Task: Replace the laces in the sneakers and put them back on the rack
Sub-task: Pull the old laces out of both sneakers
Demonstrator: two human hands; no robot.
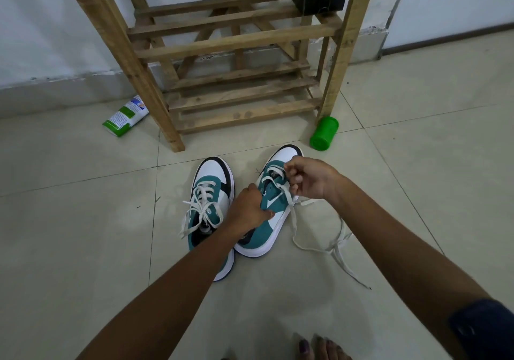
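Both teal, white and black sneakers sit on the tiled floor just in front of the wooden shoe rack (222, 45). The left sneaker (207, 193) is fully laced, its white lace tied in a loose bow. My left hand (249, 206) grips the teal side of the right sneaker (271, 212), tipping it onto its edge. My right hand (308, 177) pinches the white lace (319, 244) near the upper eyelets; the rest trails loosely over the floor beside the shoe. A green cup (324, 133) lies by the rack's right leg.

Sneakers (236, 206) before rack (230, 54)
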